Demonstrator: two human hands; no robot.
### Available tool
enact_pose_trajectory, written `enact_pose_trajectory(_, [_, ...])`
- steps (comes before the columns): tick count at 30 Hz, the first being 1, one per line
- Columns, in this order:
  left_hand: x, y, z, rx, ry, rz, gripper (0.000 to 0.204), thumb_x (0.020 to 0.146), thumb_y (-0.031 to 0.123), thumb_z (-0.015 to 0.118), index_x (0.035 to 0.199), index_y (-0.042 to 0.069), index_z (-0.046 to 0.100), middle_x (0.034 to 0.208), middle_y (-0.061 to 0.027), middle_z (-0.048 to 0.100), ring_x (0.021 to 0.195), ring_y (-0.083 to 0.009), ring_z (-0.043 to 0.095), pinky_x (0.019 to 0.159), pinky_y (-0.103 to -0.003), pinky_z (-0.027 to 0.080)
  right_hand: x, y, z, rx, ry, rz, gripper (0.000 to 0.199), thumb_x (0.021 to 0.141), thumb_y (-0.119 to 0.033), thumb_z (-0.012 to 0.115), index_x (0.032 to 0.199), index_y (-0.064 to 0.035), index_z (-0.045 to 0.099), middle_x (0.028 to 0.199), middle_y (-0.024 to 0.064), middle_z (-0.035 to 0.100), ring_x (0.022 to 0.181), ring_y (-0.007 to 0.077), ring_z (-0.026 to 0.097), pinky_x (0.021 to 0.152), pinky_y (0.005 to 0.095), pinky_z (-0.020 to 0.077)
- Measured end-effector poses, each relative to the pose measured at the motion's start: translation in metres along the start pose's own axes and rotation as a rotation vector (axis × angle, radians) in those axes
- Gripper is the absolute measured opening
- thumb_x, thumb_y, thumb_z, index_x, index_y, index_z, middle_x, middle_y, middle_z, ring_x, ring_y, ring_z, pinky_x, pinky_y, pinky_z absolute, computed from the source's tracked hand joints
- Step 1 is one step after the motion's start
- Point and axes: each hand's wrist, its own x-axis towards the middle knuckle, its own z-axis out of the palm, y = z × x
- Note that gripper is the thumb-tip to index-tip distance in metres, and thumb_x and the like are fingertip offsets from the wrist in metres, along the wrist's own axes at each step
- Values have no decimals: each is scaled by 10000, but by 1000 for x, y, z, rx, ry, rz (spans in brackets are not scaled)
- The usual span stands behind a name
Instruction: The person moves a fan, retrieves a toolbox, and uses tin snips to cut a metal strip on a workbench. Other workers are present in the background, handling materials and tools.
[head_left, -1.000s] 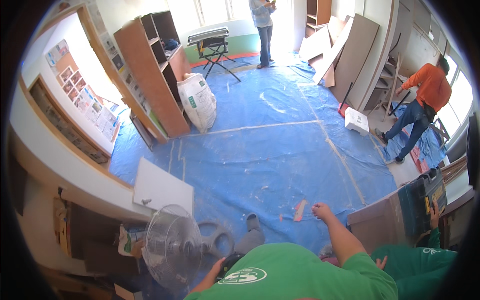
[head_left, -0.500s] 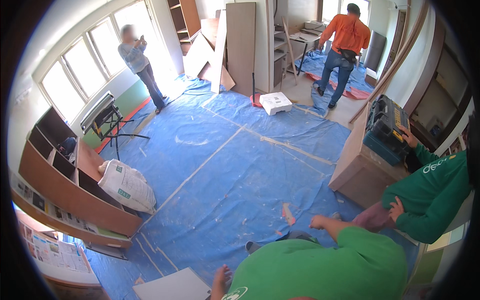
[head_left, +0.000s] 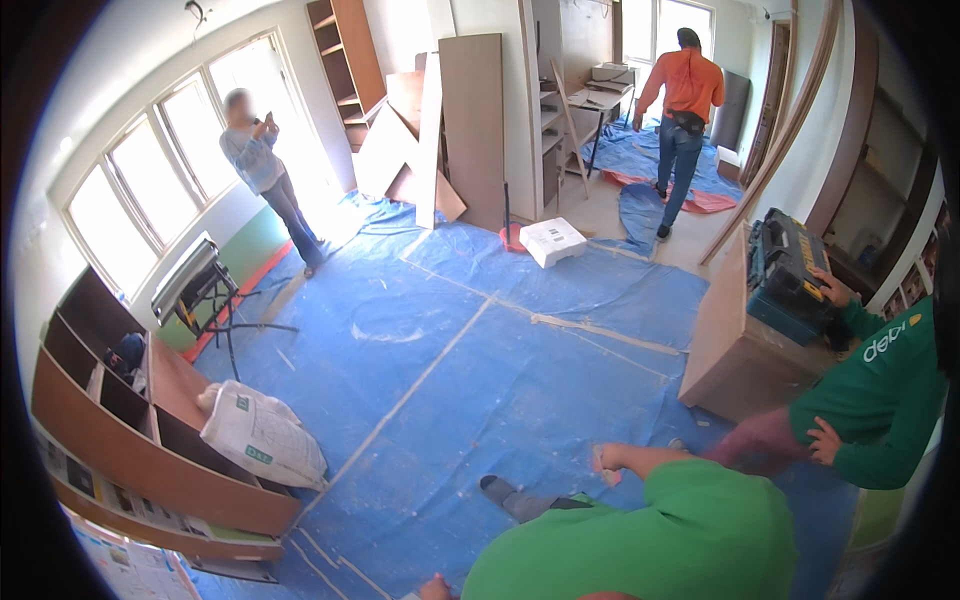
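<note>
The right hand reaches out low over the blue sheet on the floor, and in this view it overlaps a small pink-and-white scrap; whether they touch cannot be told, nor whether the fingers are open or closed. The scrap lies on the sheet, ahead of the green shirt. The left hand shows only in part at the lower edge, so its state cannot be told either. One foot rests on the sheet between the hands. To the right, a co-worker in a dark green top has one hand on a tool case, which sits on a brown cabinet. Farther off, a white box stands on the sheet near leaning boards. A person in an orange top is in the next room, back turned. At the left, a white sack slumps against a shelf unit, and a person in light blue stands by the windows.
</note>
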Motion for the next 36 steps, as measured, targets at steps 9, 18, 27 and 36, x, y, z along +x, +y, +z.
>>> enact_pose_trajectory(9, [90,165,-13,199,-168,150,291,964,318,641,1076,50,668,931,-125,676,904,-320,702,819,-485,592,188,-88,-186,-115,-191,-224,333,895,-386,719,1048,-98,785,1029,154,756,984,355,706,828,510,550])
enact_pose_trajectory(18, [159,339,-37,405,-312,325,288,935,308,668,1098,71,679,941,-115,689,924,-324,701,840,-491,586,265,-160,-324,700,242,16,403,891,-444,711,1110,-108,752,1040,149,757,1000,335,708,868,473,545])
enact_pose_trajectory(27, [250,444,-64,881,-593,425,297,906,299,696,1119,92,690,951,-105,701,944,-327,701,861,-497,579,156,-330,-136,852,-41,277,438,961,-447,603,1220,-115,722,1197,187,710,1160,372,653,968,496,503])
enact_pose_trajectory(36, [327,483,-156,1973,-852,810,319,876,290,723,1141,113,701,962,-95,714,964,-330,701,882,-503,572,5,-468,-156,1930,851,730,355,972,-340,669,1145,-37,729,1022,91,745,963,202,696,804,363,547])
